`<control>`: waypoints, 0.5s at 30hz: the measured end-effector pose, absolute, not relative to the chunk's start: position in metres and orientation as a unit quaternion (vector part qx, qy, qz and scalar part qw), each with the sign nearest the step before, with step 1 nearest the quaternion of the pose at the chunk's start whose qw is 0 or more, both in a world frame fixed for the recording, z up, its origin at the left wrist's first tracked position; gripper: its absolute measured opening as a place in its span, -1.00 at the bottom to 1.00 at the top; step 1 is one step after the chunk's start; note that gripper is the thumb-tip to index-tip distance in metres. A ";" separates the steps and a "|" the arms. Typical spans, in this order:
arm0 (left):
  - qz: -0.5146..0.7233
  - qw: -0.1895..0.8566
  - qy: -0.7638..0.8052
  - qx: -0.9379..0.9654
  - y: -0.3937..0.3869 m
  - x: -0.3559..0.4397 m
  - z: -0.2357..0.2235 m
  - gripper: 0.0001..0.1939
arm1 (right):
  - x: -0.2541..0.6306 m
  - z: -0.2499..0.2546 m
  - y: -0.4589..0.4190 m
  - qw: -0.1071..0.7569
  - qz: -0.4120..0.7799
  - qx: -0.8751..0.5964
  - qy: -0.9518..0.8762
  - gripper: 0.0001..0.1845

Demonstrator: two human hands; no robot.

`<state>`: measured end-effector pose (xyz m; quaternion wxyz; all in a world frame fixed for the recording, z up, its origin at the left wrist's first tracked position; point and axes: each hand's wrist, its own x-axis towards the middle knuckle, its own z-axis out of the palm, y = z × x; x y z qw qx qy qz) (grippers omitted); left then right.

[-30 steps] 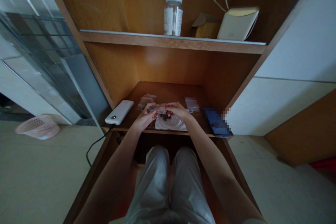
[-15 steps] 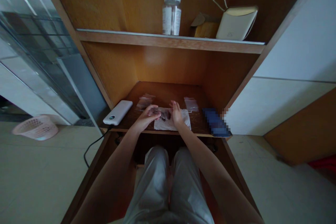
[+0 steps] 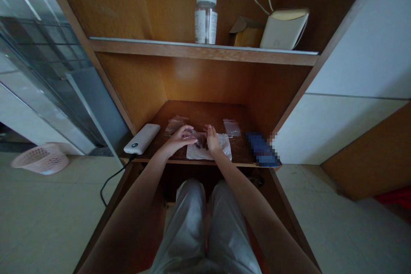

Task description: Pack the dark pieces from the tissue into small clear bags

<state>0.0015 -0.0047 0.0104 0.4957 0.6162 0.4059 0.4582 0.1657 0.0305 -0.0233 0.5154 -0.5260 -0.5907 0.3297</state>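
Observation:
My left hand [image 3: 177,140] grips a small clear plastic bag [image 3: 192,134] between thumb and fingers, above the left part of a crumpled white sheet [image 3: 224,147]. Small dark pieces [image 3: 201,141] show between my two hands; whether they lie inside the bag or on the sheet, I cannot tell. My right hand [image 3: 212,140] stands on edge over the sheet, close to the bag's right side. Its fingers are pressed together, and what they hold, if anything, is hidden. More flat clear zip bags lie on the brown shelf board, some on the left [image 3: 175,125] and some on the right [image 3: 231,127].
A white power bank [image 3: 142,138] with a black cable lies left, a blurred blue phone-like object [image 3: 262,150] right. On the upper shelf stand a clear bottle [image 3: 206,19], a small carton [image 3: 246,32] and a cream device with a strap [image 3: 284,29]. A pink basket [image 3: 40,158] stands on the floor.
The whole view has shifted slightly. My right hand has turned more on edge and its fingers have drawn together. My left hand still grips the bag.

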 end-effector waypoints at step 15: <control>0.565 0.536 0.354 0.517 -0.005 0.001 -0.013 -0.54 | 0.167 -0.024 0.024 0.612 0.225 -0.447 -0.612 -0.74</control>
